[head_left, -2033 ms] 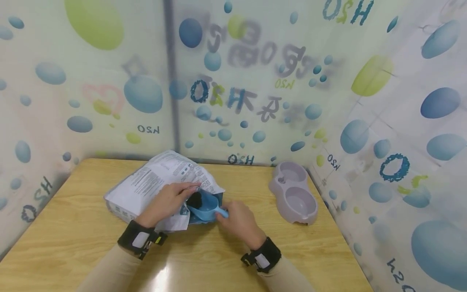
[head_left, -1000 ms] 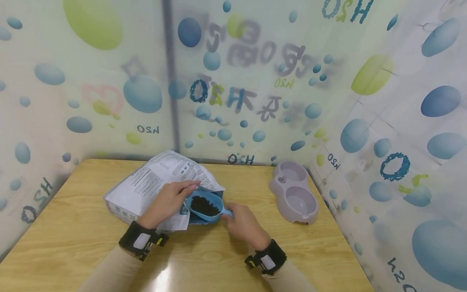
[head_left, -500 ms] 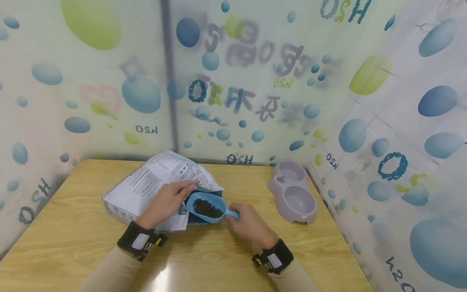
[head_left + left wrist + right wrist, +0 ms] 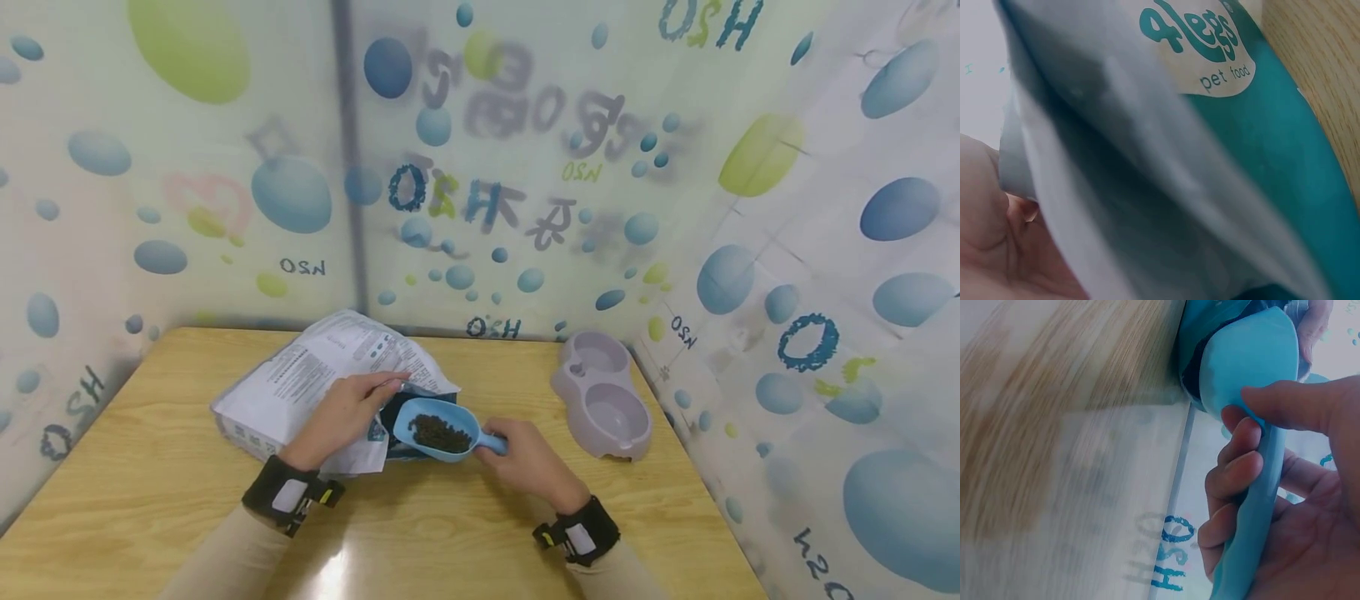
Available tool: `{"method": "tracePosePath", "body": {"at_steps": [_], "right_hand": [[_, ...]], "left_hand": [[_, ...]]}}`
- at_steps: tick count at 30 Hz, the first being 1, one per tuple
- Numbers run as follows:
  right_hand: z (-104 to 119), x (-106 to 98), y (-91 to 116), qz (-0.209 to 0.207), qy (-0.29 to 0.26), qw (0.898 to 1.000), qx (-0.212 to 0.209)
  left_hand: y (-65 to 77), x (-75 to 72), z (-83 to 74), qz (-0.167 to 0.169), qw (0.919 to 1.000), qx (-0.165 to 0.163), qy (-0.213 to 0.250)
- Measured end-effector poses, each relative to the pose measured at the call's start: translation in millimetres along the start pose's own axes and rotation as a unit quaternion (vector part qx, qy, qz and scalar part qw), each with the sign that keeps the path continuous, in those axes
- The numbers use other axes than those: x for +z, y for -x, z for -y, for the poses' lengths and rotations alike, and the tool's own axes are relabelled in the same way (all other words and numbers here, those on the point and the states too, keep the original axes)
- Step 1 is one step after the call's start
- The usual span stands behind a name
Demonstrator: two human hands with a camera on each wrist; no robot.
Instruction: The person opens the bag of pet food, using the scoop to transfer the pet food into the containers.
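My blue scoop (image 4: 450, 456) is at the lower middle of the head view, at the bag's open mouth, loaded with dark pellets (image 4: 441, 433). My right hand (image 4: 528, 462) is clamped round its handle, fingers curled beneath and thumb lying near the bowl of the scoop. The load looks heaped toward the handle end, so I reckon a level wrist and a slow draw suit this best; dipping the front lip would likely spill some.

My left hand (image 4: 348, 421) grips the lip of the bag (image 4: 300, 383), left of centre, holding the mouth up; the flap hides some of those fingers. I'd judge that lip wants holding high, so its edge doesn't knock the scoop.

In the left wrist view the bag's teal side reads "4legs pet food". The print on its white side is too small for me to read.

The purple double bowl (image 4: 575, 412) sits right of centre on the wooden table (image 4: 420, 533). Behind, the spotted wall (image 4: 652, 42) repeats "H2O", mirrored; other shadowy characters there I can't make out.
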State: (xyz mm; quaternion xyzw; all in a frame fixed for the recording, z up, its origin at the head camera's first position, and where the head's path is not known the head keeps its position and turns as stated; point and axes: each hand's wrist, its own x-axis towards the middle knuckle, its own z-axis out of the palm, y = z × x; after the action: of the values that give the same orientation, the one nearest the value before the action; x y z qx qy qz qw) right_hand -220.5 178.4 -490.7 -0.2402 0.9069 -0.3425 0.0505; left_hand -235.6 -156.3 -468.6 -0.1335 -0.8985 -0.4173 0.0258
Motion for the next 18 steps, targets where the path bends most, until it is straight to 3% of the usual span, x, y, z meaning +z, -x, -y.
{"method": "tracePosePath", "body": {"at_steps": [18], "right_hand": [[-20.3, -27.7, 23.1, -0.035, -0.016, 0.999, -0.013]], "left_hand": [[0.5, 2.3, 1.2, -0.014, 0.9998, 0.006, -0.01]]}}
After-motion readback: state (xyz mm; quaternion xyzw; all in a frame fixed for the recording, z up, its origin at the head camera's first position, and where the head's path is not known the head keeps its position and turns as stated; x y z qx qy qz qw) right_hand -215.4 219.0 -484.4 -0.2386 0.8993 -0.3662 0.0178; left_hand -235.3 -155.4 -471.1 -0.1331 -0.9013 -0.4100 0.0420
